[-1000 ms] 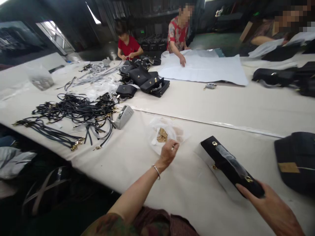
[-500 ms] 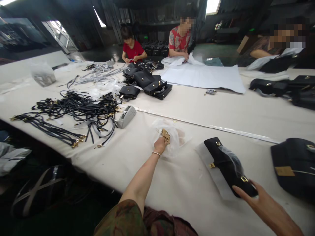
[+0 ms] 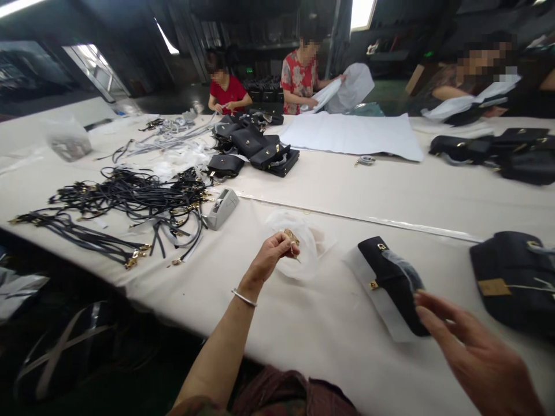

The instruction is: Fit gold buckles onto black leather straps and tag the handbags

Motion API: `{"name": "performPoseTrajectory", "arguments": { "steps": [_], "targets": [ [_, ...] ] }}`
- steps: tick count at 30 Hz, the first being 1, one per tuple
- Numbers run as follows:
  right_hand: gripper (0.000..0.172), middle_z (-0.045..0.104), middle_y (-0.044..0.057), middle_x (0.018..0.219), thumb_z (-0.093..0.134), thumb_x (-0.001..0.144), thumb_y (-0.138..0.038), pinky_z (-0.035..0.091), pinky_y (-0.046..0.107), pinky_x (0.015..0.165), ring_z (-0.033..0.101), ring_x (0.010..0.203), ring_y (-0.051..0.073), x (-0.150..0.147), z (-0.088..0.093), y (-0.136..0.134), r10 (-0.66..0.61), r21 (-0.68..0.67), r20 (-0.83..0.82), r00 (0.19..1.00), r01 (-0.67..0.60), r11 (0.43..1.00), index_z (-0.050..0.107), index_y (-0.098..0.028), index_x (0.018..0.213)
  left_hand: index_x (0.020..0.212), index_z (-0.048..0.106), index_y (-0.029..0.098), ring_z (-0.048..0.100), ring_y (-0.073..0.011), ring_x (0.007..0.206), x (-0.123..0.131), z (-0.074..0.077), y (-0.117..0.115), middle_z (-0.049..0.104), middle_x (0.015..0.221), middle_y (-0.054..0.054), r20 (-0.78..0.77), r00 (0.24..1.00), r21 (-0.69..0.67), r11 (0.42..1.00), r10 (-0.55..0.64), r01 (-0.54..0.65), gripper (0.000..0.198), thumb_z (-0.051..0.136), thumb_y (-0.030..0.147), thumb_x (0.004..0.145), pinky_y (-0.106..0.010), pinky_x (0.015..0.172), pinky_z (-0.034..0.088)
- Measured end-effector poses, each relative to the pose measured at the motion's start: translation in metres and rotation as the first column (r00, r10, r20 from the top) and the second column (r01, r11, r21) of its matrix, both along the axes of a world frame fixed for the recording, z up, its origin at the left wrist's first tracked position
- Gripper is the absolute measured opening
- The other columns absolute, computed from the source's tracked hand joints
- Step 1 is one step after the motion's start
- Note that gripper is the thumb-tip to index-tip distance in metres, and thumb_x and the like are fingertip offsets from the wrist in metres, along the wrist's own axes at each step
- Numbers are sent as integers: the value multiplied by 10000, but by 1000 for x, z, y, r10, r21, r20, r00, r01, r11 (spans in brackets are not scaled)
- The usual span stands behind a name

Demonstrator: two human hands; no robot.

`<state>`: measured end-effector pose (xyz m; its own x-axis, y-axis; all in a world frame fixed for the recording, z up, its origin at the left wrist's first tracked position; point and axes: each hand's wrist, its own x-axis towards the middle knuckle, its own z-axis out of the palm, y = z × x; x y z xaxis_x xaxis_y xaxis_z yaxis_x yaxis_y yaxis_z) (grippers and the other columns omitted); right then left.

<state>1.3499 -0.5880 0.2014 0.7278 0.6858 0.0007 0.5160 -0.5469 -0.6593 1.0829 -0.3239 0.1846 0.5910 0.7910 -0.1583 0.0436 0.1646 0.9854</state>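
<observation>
My left hand [image 3: 269, 260] pinches a small tan paper tag [image 3: 292, 237], lifted just above a clear plastic bag [image 3: 303, 254] on the cream table [image 3: 312, 323]. My right hand [image 3: 472, 352] hovers open, fingers spread, near the lower end of a small black handbag [image 3: 390, 280] with gold hardware. The handbag lies on a white sheet, partly wrapped in clear film. The right hand does not grip it.
A tangle of black straps [image 3: 130, 202] and a grey tape dispenser [image 3: 222, 208] lie to the left. Another black bag [image 3: 511, 277] sits at the right. Stacked black bags [image 3: 255, 147] and white paper [image 3: 355, 133] lie further off. Three people work across the table.
My left hand reached into the plastic bag, took a tan tag and lifted it. My right hand let go of the black handbag and opened above it.
</observation>
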Motion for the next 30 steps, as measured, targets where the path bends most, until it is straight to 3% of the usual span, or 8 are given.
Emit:
{"name": "performPoseTrajectory", "arguments": {
  "steps": [3, 6, 8, 12, 18, 23, 26, 30],
  "targets": [
    [465, 731, 90, 1072, 666, 804, -558, 578, 416, 790, 703, 907, 285, -54, 23, 31, 238, 206, -366, 899, -171, 963, 674, -274, 1171, 811, 476, 193, 558, -109, 590, 7, 32, -23, 613, 636, 16, 98, 975, -25, 979, -200, 203, 344, 602, 504, 887, -239, 642, 455],
    [568, 693, 94, 1199, 692, 830, -359, 586, 347, 744, 692, 961, 241, -89, 30, 50, 455, 372, -609, 650, -273, 887, 531, -272, 1368, 784, 517, 179, 439, -73, 466, 16, 50, -49, 504, 540, 66, -10, 901, -38, 901, -434, 433, 232, 628, 359, 881, -189, 487, 342],
    [406, 738, 70, 1057, 706, 818, -293, 576, 321, 736, 702, 884, 215, -99, 32, 53, 485, 381, -664, 569, -300, 874, 649, -237, 1216, 760, 548, 166, 414, -65, 472, 22, 53, -63, 508, 573, 58, -105, 862, -17, 867, -497, 498, 197, 641, 311, 857, -181, 447, 285],
    [168, 705, 16, 653, 724, 800, -344, 548, 284, 623, 670, 624, 171, -97, 32, 42, 345, 284, -725, 596, -198, 938, 720, -176, 807, 742, 536, 169, 363, -60, 487, 38, 45, -81, 458, 566, 74, -76, 918, 24, 920, -389, 392, 267, 654, 383, 850, -177, 457, 274],
    [447, 712, 29, 836, 789, 762, -447, 587, 313, 597, 679, 700, 199, -88, 16, 18, 267, 288, -729, 631, -71, 955, 667, -199, 1114, 713, 574, 166, 532, -103, 582, 60, 28, -114, 609, 641, 23, -55, 887, -27, 888, -459, 458, 214, 670, 325, 819, -199, 547, 389],
    [378, 694, 30, 654, 716, 816, -564, 548, 286, 595, 668, 613, 192, -84, 9, 4, 177, 209, -665, 726, -46, 977, 741, -187, 839, 702, 585, 170, 538, -120, 573, 73, 21, -132, 623, 635, 8, -145, 880, 26, 888, -452, 460, 248, 677, 368, 820, -213, 518, 372],
    [452, 713, 51, 679, 769, 737, -613, 566, 300, 591, 677, 597, 201, -80, 12, -1, 122, 194, -740, 662, 35, 980, 752, -170, 830, 703, 586, 171, 539, -123, 608, 78, 18, -131, 611, 654, 11, -119, 896, 13, 902, -428, 432, 248, 675, 372, 820, -219, 552, 398],
    [488, 713, 73, 677, 805, 713, -589, 598, 338, 597, 668, 591, 202, -75, 10, -7, 121, 229, -851, 511, 153, 961, 755, -137, 890, 1026, 669, 201, 617, -201, 976, 82, 12, -135, 691, 981, -42, -35, 873, -9, 873, -487, 487, 285, 719, 343, 785, -268, 790, 487]
  ]
}}
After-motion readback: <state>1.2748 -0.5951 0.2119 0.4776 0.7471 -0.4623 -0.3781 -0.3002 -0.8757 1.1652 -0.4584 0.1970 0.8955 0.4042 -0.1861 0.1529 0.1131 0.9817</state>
